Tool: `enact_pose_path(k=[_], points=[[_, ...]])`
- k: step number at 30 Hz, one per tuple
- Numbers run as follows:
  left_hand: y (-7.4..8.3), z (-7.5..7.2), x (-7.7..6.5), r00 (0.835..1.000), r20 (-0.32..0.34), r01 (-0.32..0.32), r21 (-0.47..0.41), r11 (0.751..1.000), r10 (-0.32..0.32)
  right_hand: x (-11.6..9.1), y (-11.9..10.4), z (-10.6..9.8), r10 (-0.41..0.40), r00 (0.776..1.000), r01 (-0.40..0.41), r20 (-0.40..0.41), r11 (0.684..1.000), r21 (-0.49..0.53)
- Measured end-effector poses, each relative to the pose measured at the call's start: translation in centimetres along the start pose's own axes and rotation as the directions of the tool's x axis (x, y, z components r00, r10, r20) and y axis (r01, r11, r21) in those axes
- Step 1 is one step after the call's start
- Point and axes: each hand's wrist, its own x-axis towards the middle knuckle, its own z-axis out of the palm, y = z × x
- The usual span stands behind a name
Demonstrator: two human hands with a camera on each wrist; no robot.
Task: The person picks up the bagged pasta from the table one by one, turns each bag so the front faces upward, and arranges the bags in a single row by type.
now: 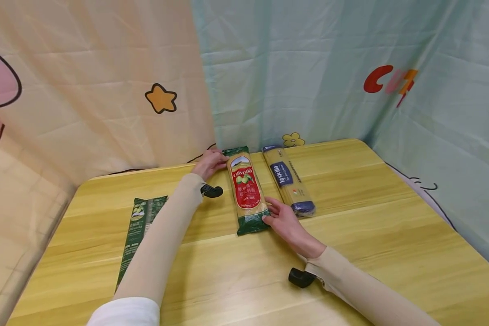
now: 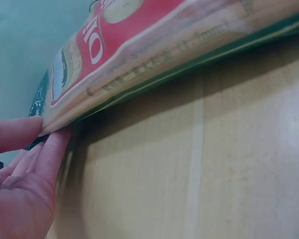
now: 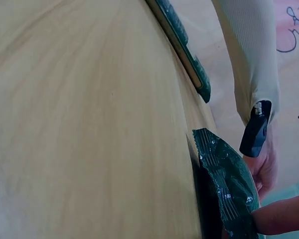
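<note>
A pack of spaghetti (image 1: 246, 183) with a red label and green ends is held between both hands over the back middle of the table. My left hand (image 1: 210, 164) pinches its far left corner; in the left wrist view the thumb (image 2: 15, 134) lies above and the fingers go underneath. My right hand (image 1: 287, 224) pinches the near right corner, its thumb (image 3: 284, 215) on the green end (image 3: 226, 181), the other fingers mostly hidden. A shadow under the pack shows its edge raised off the wood. Just right of it lies a blue-ended spaghetti pack (image 1: 287, 176).
A dark green pack (image 1: 136, 231) lies on the left of the wooden table (image 1: 236, 280), partly covered by my left forearm. Printed curtains (image 1: 269, 68) hang along the table's back and sides. Black wrist cameras (image 1: 301, 277) jut from both sleeves.
</note>
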Motion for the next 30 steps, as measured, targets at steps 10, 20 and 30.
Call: enact_pose_path(k=[10, 20, 30], points=[[-0.42, 0.12, 0.57, 0.999, -0.030, -0.032, -0.008, 0.999, 0.032, 0.82, 0.24, 0.10, -0.041, 0.999, 0.041, 0.003, 0.995, -0.096], [-0.76, 0.83, 0.57, 0.977, -0.130, -0.133, 0.252, 0.959, 0.170, 0.86, 0.17, 0.04, -0.094, 0.996, 0.093, 0.003, 0.971, -0.220], [-0.87, -0.01, 0.01, 0.970, -0.131, -0.158, 0.294, 0.942, 0.204, 0.40, 0.18, -0.20, -0.111, 0.993, 0.102, -0.026, 0.965, -0.240]])
